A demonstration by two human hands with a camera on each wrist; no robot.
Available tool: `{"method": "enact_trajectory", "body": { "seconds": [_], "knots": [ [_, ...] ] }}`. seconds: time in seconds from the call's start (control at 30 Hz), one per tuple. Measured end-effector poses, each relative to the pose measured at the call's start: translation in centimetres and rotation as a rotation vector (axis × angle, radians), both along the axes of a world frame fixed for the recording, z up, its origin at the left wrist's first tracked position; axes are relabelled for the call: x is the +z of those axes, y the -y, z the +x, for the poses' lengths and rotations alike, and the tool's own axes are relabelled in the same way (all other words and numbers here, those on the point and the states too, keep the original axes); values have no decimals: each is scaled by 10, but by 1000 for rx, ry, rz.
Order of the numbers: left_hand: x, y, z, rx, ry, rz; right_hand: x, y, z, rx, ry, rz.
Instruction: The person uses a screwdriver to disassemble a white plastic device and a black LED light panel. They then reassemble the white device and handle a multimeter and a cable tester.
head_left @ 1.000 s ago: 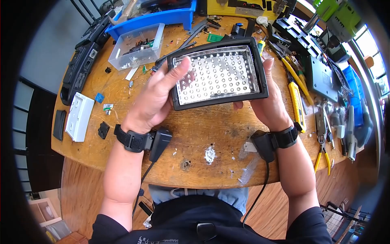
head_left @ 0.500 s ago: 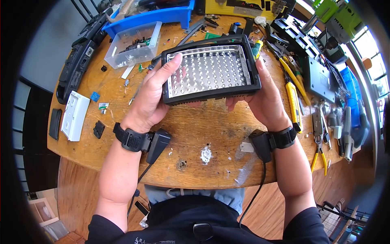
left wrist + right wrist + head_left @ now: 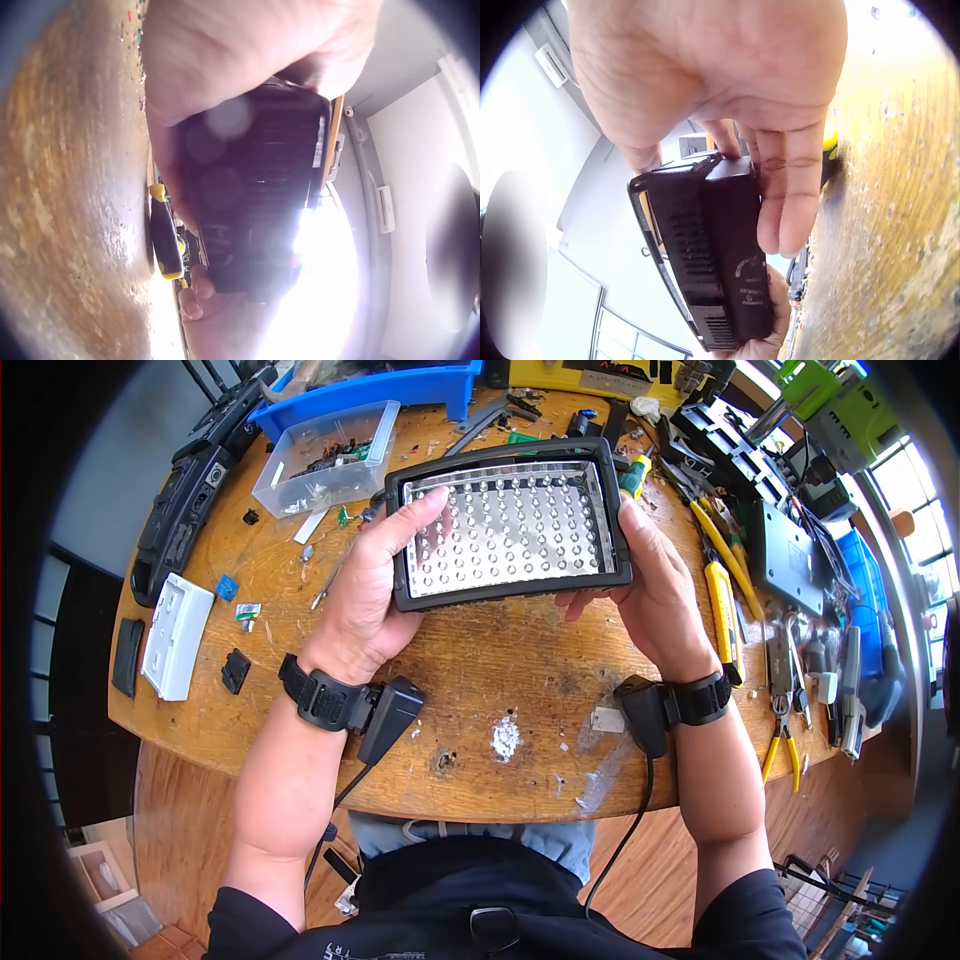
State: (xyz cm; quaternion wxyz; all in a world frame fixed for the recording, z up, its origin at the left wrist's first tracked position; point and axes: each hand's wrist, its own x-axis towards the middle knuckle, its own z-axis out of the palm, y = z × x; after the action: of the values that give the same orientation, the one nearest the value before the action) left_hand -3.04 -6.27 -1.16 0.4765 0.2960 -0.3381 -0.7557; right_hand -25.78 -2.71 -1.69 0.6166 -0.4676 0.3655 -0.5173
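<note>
Over the middle of the workbench, both hands hold up an LED floodlight (image 3: 510, 530), a black frame with rows of small LEDs behind a clear front. The left hand (image 3: 370, 580) grips its left end, thumb lying across the front. At the right end is the right hand (image 3: 660, 590), with its thumb along the frame edge and fingers behind. From the right wrist, the black vented housing (image 3: 712, 247) shows, with the fingers against its back. The left wrist view shows the housing (image 3: 247, 180) dark against bright light.
A clear bin (image 3: 330, 465) of small parts and a blue tray (image 3: 370, 400) stand at the back left. A white casing (image 3: 177, 637) lies at the left. Along the right are a yellow utility knife (image 3: 722, 620), yellow-handled pliers (image 3: 782, 745) and a green drill press (image 3: 840, 410).
The floodlight has shifted slightly in both hands, its tilt changing so glare on the front moved. The head view has swung slightly, sliding the bench left. Both grips stay the same.
</note>
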Motion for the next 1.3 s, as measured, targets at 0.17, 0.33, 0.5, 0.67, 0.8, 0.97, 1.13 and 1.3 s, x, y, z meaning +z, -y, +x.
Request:
{"method": "enact_trajectory", "body": {
  "seconds": [0.17, 0.33, 0.5, 0.67, 0.8, 0.97, 1.13, 1.3],
  "knots": [
    [-4, 2, 1, 26, -1, -17, 0, 0, 5, -22, 21, -43],
    [2, -3, 0, 19, 68, -107, -3, 2, 1, -167, -30, -10],
    [3, -8, -2, 5, 151, -171, 1, 1, 3, -113, 86, 22],
    [9, -12, -5, -21, 145, -213, 2, 3, 6, -117, 100, 13],
    [11, -14, -7, -33, 124, -205, 1, 3, 4, -79, 157, 49],
    [8, -11, -5, -43, 126, -220, 1, 0, 5, -51, 166, 37],
    [2, -10, -6, -18, 304, -421, -2, 3, 5, -73, 169, 85],
    [2, -11, -7, -28, 235, -436, 1, 2, 5, -77, 141, 50]
  ]
}}
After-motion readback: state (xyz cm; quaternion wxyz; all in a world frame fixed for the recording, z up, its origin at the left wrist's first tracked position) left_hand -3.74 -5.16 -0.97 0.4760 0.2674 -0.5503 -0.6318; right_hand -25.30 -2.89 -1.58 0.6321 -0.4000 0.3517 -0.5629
